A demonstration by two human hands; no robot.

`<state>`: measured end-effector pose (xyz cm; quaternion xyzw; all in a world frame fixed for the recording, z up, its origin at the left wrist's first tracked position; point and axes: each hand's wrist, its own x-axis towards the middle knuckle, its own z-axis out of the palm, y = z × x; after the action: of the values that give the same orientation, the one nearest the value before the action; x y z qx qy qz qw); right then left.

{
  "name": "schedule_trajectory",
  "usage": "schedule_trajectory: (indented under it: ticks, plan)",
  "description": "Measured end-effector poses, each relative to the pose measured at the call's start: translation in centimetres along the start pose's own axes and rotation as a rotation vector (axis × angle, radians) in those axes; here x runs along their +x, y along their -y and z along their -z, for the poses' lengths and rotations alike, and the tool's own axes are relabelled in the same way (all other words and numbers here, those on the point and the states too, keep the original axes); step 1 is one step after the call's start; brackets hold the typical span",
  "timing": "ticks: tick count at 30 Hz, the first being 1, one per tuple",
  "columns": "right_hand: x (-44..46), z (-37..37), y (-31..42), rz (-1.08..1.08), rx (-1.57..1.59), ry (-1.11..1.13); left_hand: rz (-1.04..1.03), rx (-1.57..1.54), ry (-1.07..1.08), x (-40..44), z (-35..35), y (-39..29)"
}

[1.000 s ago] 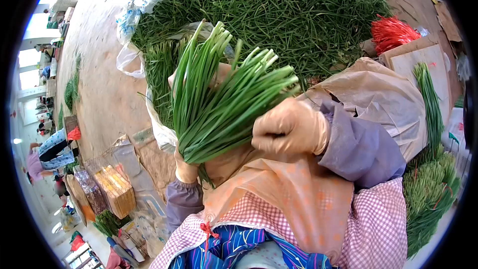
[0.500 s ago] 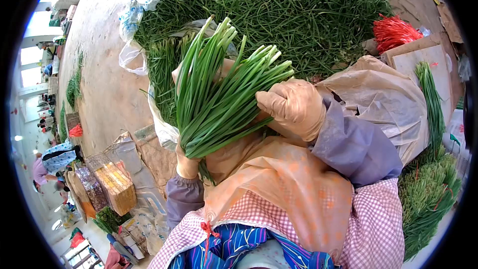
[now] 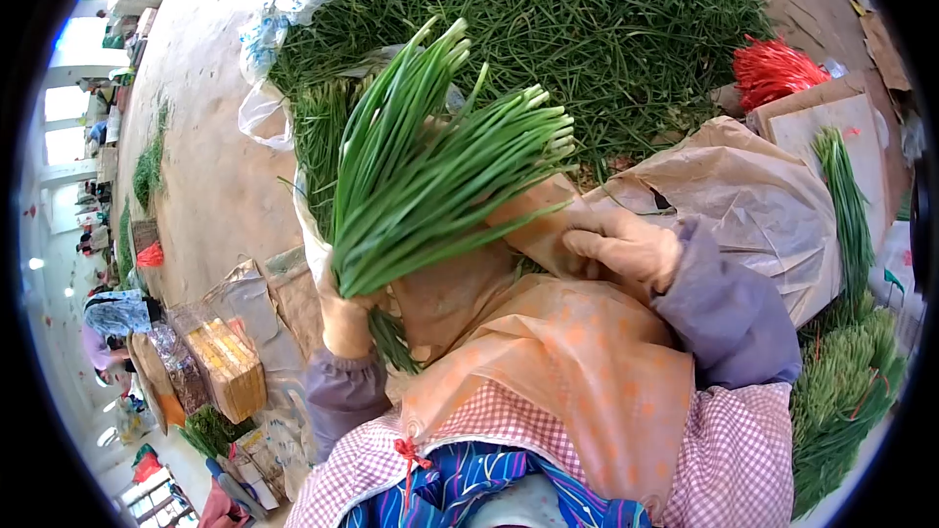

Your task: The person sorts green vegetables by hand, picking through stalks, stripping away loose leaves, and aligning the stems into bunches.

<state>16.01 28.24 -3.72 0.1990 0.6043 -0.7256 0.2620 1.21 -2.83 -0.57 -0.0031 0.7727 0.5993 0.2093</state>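
Observation:
My left hand point(image 3: 346, 321), in a tan glove, is closed round the lower leafy end of a fanned bunch of green stalks point(image 3: 430, 181). The pale cut ends point up and to the right. My right hand point(image 3: 626, 249), also gloved, is right of the bunch above my lap, its fingers bent inward. A single thin stalk reaches from the bunch toward it. Whether the right fingers hold anything is too unclear to tell. Beneath the hands lies a translucent tan apron point(image 3: 587, 362) over checked cloth.
A large heap of loose green stalks point(image 3: 577, 29) lies ahead. Red ties point(image 3: 775, 71) sit at the right by a board. Tied bundles point(image 3: 846, 386) lie at the lower right. At the left are a yellow-topped box point(image 3: 227, 369) and a person point(image 3: 103, 344) farther off.
My right hand has moved away from the stalk ends, down and to the right. My left hand has shifted slightly left and down with the bunch. The distant person has moved lower.

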Motion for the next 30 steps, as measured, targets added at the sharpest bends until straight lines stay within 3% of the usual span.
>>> schedule_trajectory:
  ticks: [2,8,10,12,14,17,19,20,22,24,26,30]
  plan:
    - [3.2,-0.4,-1.1,0.016,0.125,-0.047,-0.063,0.005,0.028,1.8,-1.1,-4.1]
    - [6.1,-1.8,1.0,0.165,0.404,0.210,-0.546,0.190,0.132,6.5,-4.4,-14.3]
    - [8.1,-1.4,0.5,0.198,0.703,0.193,-0.909,0.489,0.078,5.9,-4.9,-15.7]
    - [10.6,-0.7,0.4,0.233,1.046,0.163,-1.144,0.749,0.033,5.2,-5.0,-15.9]
    - [13.3,0.0,0.2,0.258,1.365,0.409,-1.254,0.971,0.005,3.7,-4.0,-14.2]
    - [14.7,-0.7,0.8,0.158,1.772,0.789,-1.027,1.329,0.064,0.0,-0.9,-8.3]
    - [17.1,-1.4,-1.4,0.152,1.756,0.759,-0.984,1.474,0.178,-2.5,0.4,-4.4]
    - [16.4,-2.0,-1.2,0.287,1.675,0.699,-1.001,1.516,0.228,-3.6,0.6,-2.7]
    - [14.7,-3.2,-0.5,0.527,1.512,0.543,-0.874,1.424,0.284,-6.2,-0.1,-1.9]
    - [14.2,-2.4,1.5,0.603,1.473,0.889,-0.794,1.370,0.368,-7.2,-0.3,-2.1]
    - [14.3,-2.1,1.7,0.538,1.484,0.876,-0.796,1.310,0.451,-7.0,0.0,-2.3]
    - [13.1,-2.0,2.0,0.528,1.455,0.862,-0.481,0.970,0.962,-4.5,1.6,-8.0]
